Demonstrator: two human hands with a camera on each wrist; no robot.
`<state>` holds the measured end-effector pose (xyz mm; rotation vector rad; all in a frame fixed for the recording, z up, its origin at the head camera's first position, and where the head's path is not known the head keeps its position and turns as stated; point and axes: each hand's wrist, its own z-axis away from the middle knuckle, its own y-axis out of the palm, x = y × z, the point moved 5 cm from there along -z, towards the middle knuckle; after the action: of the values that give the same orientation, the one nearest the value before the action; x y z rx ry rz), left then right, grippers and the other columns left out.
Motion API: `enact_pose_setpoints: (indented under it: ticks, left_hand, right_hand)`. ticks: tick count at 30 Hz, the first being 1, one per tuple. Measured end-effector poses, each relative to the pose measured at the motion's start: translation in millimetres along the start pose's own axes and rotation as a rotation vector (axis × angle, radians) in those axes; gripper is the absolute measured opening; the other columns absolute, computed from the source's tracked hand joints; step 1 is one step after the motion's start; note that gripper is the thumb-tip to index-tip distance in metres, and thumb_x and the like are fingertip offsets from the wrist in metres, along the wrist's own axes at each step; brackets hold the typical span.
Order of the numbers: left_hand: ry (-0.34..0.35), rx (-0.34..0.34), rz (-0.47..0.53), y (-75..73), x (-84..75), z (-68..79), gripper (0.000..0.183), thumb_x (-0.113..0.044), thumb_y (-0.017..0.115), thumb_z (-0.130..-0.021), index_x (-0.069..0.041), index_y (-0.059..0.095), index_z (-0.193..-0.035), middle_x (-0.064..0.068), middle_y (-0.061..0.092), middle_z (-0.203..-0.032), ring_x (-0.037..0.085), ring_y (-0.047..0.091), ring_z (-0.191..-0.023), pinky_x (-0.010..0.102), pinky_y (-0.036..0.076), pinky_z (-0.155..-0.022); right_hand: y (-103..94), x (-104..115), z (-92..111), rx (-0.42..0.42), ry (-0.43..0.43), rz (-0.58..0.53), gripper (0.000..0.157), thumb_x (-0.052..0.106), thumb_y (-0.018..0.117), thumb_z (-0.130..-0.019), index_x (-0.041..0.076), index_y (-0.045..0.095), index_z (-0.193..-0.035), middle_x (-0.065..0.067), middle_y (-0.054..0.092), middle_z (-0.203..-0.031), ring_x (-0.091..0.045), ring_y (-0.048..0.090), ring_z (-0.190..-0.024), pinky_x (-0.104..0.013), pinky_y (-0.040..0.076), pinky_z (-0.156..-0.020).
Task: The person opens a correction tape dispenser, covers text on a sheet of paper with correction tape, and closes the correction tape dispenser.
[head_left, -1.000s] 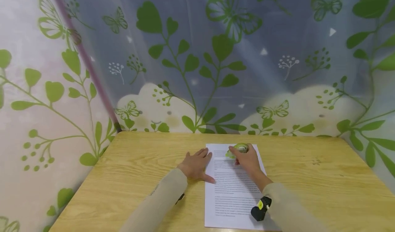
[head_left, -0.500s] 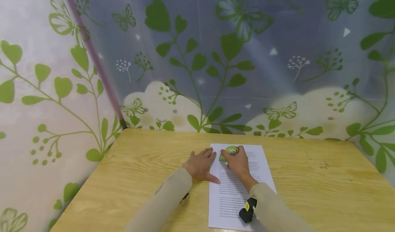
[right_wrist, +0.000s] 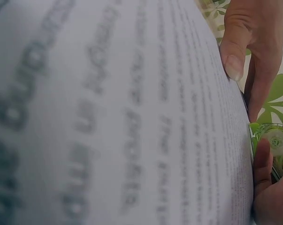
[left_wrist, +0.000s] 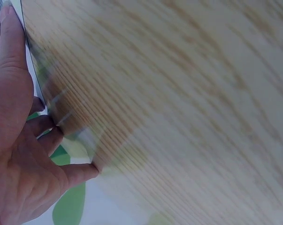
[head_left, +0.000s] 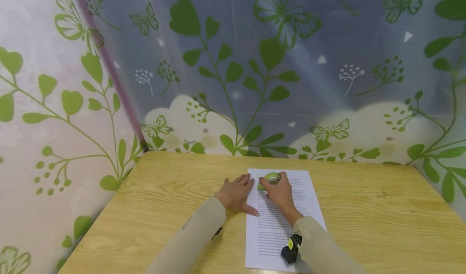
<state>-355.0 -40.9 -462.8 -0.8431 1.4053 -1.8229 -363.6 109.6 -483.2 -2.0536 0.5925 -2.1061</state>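
Observation:
A white printed sheet [head_left: 269, 241] lies on the wooden table. My right hand [head_left: 282, 193] holds a green, clear-cased correction tape [head_left: 273, 177] between thumb and fingers, its tip low over the top lines of print near the left margin. In the right wrist view, the white reel inside the correction tape [right_wrist: 276, 140] shows, and the thumb lies along its side. My left hand [head_left: 236, 194] rests spread at the sheet's left edge, its thumb reaching onto the paper. The left wrist view shows that hand [left_wrist: 19, 159] with fingers extended on the table.
The wooden table [head_left: 167, 189] runs to a curtain [head_left: 218, 63] printed with green leaves and butterflies at the back and sides. A small dark mark [head_left: 381, 194] shows on the tabletop at the right. A black device [head_left: 290, 249] hangs at the right wrist.
My right hand has moved left across the top of the sheet with the correction tape, then stayed nearly still over the last half second. The left hand holds its place on the sheet's edge.

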Motion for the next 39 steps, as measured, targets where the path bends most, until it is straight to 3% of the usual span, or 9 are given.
enact_pose_setpoints:
  ticks: [12,39]
  left_hand:
    - [-0.007,-0.002,-0.018,-0.9,0.7,-0.2,0.11,-0.084,0.045,-0.071,-0.015,0.022,-0.154,0.005,0.014,-0.158,0.018,0.014,-0.144,0.06,0.029,-0.102]
    - [-0.003,-0.009,0.008,2.4,0.6,-1.6,0.111,-0.083,0.047,-0.071,-0.014,0.023,-0.153,0.006,0.016,-0.158,0.019,0.014,-0.143,0.06,0.03,-0.102]
  right_hand:
    - [-2.2,7.7,-0.4,0.02,-0.073,0.108,0.053,0.034,0.07,-0.087,0.001,0.042,-0.116,-0.017,0.057,-0.099,-0.025,0.06,-0.083,-0.037,0.049,-0.07]
    - [-13.4,3.6,-0.9,0.017,-0.118,0.154,0.048,0.035,0.072,-0.086,0.002,0.043,-0.106,-0.014,0.057,-0.092,-0.022,0.058,-0.075,-0.036,0.048,-0.065]
